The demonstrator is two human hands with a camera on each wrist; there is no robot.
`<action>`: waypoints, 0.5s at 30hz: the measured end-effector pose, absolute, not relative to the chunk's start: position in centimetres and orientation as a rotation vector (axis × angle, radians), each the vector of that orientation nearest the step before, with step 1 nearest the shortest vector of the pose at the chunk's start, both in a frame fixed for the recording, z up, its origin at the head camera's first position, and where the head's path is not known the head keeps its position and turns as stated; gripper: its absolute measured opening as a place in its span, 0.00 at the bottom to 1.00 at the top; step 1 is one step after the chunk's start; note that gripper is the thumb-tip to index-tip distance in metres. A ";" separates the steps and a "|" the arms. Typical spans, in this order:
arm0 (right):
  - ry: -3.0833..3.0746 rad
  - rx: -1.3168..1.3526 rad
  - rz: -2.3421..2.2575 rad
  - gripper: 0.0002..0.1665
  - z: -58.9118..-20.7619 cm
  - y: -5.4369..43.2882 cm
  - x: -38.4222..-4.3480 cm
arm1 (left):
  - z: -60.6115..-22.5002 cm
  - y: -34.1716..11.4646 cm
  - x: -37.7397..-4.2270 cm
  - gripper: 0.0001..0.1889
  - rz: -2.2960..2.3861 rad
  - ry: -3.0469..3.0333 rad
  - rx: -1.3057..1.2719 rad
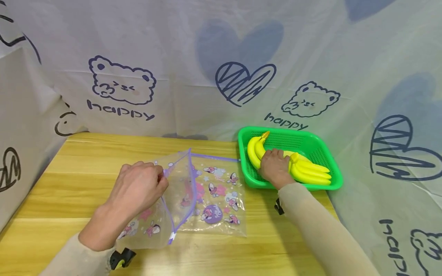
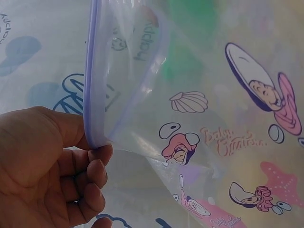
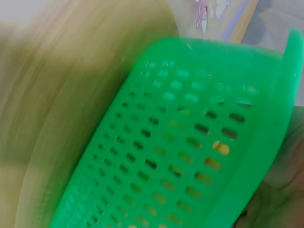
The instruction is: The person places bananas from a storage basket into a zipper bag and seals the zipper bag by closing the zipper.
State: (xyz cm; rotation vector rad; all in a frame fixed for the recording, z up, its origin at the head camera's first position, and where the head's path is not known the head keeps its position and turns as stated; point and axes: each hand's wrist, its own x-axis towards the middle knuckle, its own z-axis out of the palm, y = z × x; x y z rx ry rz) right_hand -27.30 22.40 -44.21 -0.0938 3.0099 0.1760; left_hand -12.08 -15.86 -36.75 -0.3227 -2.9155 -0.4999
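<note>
My left hand [image 1: 139,188] pinches the purple zip edge of a clear plastic zip bag [image 1: 221,195] printed with pink and purple cartoon figures. In the left wrist view, thumb and index finger of the left hand [image 2: 52,166] meet at the edge of the bag [image 2: 213,123], whose mouth stands apart. My right hand [image 1: 276,168] reaches into a green basket [image 1: 331,168] and touches yellow bananas, between one bunch of bananas [image 1: 254,149] and another bunch [image 1: 309,172]. Its fingertips are hidden. The right wrist view shows mainly the wall of the basket [image 3: 156,123].
A wooden table [image 1: 79,161] carries the bag and the basket. Behind it hangs a pale cloth [image 1: 186,76] with bear and heart drawings, which also covers the sides. A white slider [image 1: 172,236] sits at the near end of the bag's zip.
</note>
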 end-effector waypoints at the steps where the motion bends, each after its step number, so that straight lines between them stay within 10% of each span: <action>1: 3.003 -0.088 0.172 0.39 -44.1 22.5 -27.2 | -36.7 -15.9 -12.1 0.18 -0.498 -2.916 -0.320; 15: 3.057 -0.027 0.187 0.56 -45.7 21.5 -28.6 | -36.3 -15.3 -12.1 0.18 -0.479 -2.905 -0.341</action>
